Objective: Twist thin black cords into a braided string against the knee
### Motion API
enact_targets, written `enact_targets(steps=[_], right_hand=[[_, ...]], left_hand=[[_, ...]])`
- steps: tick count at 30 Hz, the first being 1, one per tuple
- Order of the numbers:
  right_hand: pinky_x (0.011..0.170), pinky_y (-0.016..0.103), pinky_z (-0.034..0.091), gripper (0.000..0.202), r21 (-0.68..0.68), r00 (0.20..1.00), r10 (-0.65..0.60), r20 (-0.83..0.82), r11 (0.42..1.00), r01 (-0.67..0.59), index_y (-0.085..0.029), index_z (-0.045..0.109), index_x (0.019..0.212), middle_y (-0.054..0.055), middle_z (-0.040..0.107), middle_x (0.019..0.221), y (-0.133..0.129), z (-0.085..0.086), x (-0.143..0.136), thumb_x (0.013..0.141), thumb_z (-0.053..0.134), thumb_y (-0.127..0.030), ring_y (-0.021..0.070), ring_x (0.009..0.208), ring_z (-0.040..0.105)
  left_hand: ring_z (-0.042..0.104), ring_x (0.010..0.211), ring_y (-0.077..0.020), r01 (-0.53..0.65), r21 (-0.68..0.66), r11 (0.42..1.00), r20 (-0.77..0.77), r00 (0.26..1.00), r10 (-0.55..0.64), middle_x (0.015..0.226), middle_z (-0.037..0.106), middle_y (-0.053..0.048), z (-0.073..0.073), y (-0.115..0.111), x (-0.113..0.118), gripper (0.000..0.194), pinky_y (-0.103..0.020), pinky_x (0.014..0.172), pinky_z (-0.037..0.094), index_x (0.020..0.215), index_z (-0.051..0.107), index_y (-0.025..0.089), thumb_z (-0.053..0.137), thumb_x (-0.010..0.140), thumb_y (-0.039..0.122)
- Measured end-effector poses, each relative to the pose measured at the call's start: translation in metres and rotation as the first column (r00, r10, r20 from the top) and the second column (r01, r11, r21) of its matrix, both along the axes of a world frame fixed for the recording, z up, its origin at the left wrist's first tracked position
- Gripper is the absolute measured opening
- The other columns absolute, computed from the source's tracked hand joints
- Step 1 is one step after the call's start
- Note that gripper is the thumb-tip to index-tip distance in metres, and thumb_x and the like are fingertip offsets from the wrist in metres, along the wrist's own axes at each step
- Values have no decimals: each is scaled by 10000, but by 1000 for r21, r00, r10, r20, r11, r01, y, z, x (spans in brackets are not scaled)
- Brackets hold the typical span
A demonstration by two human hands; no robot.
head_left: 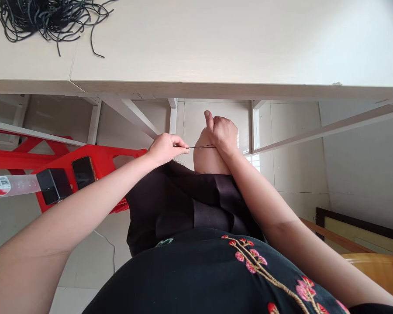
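Note:
My left hand is closed above my lap, with thumb and fingers pinching a thin black cord. The cord stretches taut to the right, in what looks like two strands, and disappears beneath my right hand. That hand rests over my bare knee, its thumb sticking out and its fingers curled over the far side. Most of those fingers are hidden, as is the cord's end there. A tangled pile of black cords lies on the tabletop, far left.
A pale table spans the top, its front edge beyond my hands and white legs below. On the left a red plastic stool bears a phone, a black box and a clear bottle. Wooden furniture stands lower right.

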State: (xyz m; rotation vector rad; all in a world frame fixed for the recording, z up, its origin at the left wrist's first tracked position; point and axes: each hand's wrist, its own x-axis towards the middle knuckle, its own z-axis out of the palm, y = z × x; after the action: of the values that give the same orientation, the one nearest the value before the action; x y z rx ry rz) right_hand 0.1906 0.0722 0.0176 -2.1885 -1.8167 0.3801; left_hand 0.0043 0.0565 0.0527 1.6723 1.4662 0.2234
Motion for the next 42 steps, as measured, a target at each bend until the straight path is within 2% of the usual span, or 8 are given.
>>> enact_targets(steps=[4,9,16,21,29,32,36,42], right_hand=[[616,298,348,734,3,1000,-1,-1,1000,1,-162,601,696,83,566,661,0,1,1,893,42,-596,186,669,547],[619,299,345,737,-18,1000,1,5,1000,-1,-162,597,706,84,570,682,-1,2,1,894,26,-589,193,688,552],[612,301,342,733,-7,1000,1,-4,1000,-1,-165,598,710,83,571,684,-2,2,2,894,32,-592,191,680,550],[619,303,344,741,-37,1000,-3,5,999,3,-167,604,737,85,568,693,-2,3,2,896,12,-582,194,701,550],[605,292,338,735,-2,1000,2,11,1000,-2,-172,598,721,76,566,674,-3,2,3,897,14,-582,181,672,538],[597,292,335,732,0,1000,-3,12,1000,3,-175,591,701,73,565,670,-3,2,3,895,17,-586,179,659,534],[589,297,336,739,2,1000,-2,4,1000,2,-178,579,681,68,552,653,-3,2,3,888,6,-596,179,642,531],[582,297,336,731,0,1000,1,2,1000,-1,-181,562,665,64,551,653,-2,2,4,887,4,-599,176,634,524]], left_hand=[[634,821,-185,37,19,999,6,999,-37,874,716,-23,1,-3,0,222,-303,765,482,759,707,207,668,655,400],[624,805,-189,113,33,993,-15,993,-113,864,706,-38,8,-6,-1,311,-300,736,471,804,704,188,519,772,436],[606,922,-198,121,-50,991,-43,991,-123,992,697,-33,8,-4,-5,322,-313,828,451,929,698,202,457,810,381],[606,966,-183,106,-30,994,12,994,-106,1082,676,-30,4,-6,-6,308,-303,872,448,1015,667,217,496,796,349],[617,895,-185,102,7,995,-31,994,-102,979,689,-40,1,-5,-6,283,-305,814,466,937,655,209,514,787,404],[610,842,-168,109,43,993,-24,994,-109,911,667,-32,-2,-6,-8,247,-288,761,469,920,610,214,568,751,389],[583,748,-146,136,68,988,-7,991,-136,803,620,-10,-3,-6,-8,186,-277,710,455,860,557,210,531,778,375],[547,831,-159,166,91,982,-47,986,-163,926,594,-34,-3,-6,-6,310,-289,779,424,792,599,193,377,854,400]])
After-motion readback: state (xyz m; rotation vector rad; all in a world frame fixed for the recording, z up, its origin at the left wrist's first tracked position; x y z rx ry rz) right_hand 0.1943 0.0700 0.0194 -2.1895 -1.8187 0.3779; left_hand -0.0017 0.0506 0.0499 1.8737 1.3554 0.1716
